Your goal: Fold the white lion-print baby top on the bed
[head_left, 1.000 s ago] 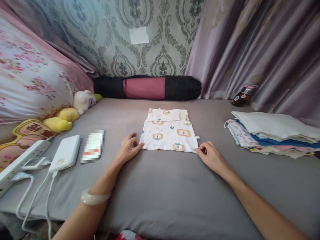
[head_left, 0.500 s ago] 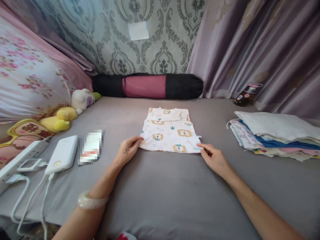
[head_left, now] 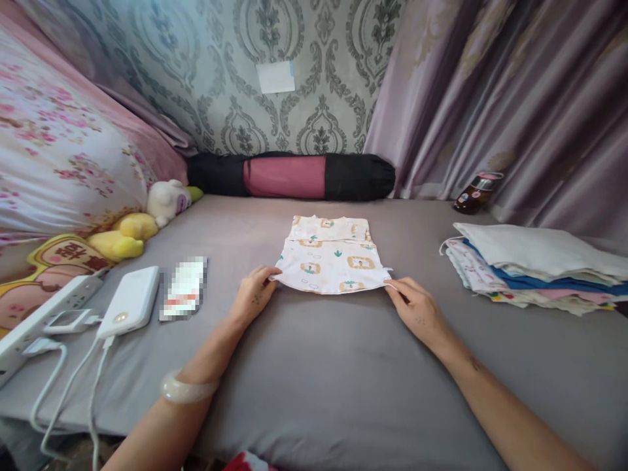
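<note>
A white garment point(head_left: 328, 258) with tan lion faces and small green plants lies partly folded on the grey bed sheet, its upper part forming a separate flap across the top. Its near left corner is pinched between the thumb and fingers of my left hand point(head_left: 258, 288). My right hand point(head_left: 415, 304) pinches the near right corner the same way. Between the two hands the near hem bows toward me, and the corners look slightly raised. A small tag sticks out at the right side, just above my right fingers.
A stack of folded clothes point(head_left: 534, 258) sits at right, a dark bottle point(head_left: 475, 193) behind it. Along the wall lies a black and pink roll bag point(head_left: 284, 176). A white power bank point(head_left: 128, 301), cables, a power strip point(head_left: 49, 320) and plush toys point(head_left: 122, 237) line the left.
Both hands have lifted the near corners slightly and drawn a little inward and away from me, so the hem now curves. The camera view has shifted slightly.
</note>
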Motion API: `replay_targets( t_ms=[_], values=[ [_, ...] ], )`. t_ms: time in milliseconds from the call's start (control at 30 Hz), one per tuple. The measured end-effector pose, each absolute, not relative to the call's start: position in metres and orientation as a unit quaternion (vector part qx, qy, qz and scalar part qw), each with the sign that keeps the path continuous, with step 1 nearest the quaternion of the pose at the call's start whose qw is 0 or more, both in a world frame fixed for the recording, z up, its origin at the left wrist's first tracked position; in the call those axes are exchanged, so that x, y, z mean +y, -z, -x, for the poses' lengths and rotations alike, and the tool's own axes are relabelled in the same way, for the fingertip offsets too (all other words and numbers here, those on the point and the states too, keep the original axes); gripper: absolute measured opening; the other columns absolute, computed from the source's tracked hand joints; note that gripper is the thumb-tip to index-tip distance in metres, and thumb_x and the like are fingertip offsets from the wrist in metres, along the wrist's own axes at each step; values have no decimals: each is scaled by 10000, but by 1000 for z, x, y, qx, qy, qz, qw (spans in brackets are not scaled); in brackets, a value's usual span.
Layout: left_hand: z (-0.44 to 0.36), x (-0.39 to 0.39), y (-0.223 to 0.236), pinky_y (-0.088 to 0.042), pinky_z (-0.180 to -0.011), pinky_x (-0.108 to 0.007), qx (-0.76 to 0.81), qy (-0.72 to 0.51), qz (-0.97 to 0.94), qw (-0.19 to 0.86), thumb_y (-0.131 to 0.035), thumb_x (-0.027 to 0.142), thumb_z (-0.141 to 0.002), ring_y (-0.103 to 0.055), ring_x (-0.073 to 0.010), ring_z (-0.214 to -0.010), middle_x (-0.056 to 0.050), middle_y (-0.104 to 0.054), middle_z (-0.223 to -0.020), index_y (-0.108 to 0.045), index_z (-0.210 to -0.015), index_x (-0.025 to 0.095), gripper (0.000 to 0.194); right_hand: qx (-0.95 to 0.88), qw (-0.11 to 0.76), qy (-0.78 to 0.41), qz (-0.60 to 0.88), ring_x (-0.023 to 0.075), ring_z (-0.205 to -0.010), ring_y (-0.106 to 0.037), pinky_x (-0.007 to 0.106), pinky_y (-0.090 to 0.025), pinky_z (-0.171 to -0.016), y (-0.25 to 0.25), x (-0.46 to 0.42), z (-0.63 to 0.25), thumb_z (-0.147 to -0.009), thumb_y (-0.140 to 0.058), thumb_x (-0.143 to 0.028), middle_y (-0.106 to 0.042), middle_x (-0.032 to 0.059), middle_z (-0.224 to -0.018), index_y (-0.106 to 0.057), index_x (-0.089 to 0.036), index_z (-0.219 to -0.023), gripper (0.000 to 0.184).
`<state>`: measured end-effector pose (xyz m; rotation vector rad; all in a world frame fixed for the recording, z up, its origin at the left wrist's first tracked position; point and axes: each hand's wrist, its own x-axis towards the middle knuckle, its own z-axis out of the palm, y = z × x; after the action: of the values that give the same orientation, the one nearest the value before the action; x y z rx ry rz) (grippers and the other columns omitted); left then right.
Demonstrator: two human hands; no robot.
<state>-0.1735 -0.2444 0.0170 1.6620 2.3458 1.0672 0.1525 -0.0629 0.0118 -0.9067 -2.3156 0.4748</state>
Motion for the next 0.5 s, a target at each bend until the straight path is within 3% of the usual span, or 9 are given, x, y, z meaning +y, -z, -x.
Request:
replay_targets(
  t_ms=[167, 500],
  values=[
    [176, -251, -27, -478, -808, -291, 748, -322, -579, 45, -438, 388, -918, -624, -181, -836, -60, -649, -937, -691, -1043, 241, 318, -895, 215, -182, 345, 197, -945, -632, 326, -485, -877, -28, -68, -162, -969, -366, -430, -653, 64, -1084, -667, -259, -1117, 377],
    [179, -281, -48, -460, -757, -295, 690, -274, -667, 58, -479, 371, -926, -581, -180, -874, -69, -611, -984, -716, -1003, 267, 270, -927, 146, -167, 302, 163, -844, -629, 269, -485, -786, -54, -81, -189, -970, -350, -449, -620, 48, -1083, -660, -289, -1015, 351]
  ],
)
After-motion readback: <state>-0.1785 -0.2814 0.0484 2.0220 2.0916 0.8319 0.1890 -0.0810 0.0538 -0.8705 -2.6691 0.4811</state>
